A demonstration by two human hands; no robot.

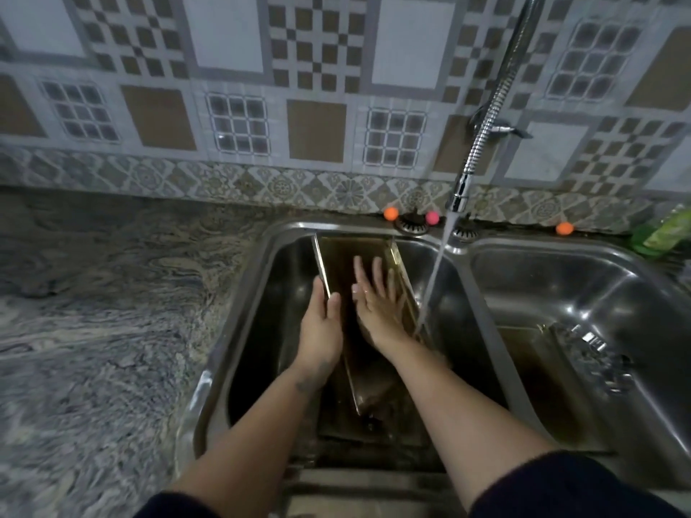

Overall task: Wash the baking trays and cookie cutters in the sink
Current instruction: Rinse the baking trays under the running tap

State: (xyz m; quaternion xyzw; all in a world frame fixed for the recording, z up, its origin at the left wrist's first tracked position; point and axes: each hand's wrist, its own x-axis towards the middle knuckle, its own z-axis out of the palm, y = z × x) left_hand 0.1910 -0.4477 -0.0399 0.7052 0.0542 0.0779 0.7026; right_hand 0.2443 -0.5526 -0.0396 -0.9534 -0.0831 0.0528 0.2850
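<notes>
Dark sleeves (568, 487) at the near edge are covering my upper forearms as both arms are reaching forward into the left basin of a double steel sink (460, 252). My left hand (321, 327) is gripping the left rim of a gold-coloured baking tray (344, 252), the thumb curling over the edge onto the tray's inner side and the fingers wrapping behind it. The tray is standing tilted in the left basin, its far end leaning toward the back wall of the sink and its near end sitting low among other dark trays that I cannot make out clearly. My right hand (377, 300) is lying flat against the inside of the tray, fingers straight and spread, holding nothing. Water (433, 278) is running from the chrome flexible faucet (482, 140) and is falling just beside the tray's right rim, close to my right wrist. In the right basin another tray (531, 368) is lying low, with shiny metal cookie cutters (594, 353) piling up on its right side. Three small balls, two orange (390, 213) and one pink (432, 217), are sitting along the far ledge of the sink. A green bottle (665, 229) is standing at the far right. The grey marbled tabletop (93, 312) is stretching away to the left.
</notes>
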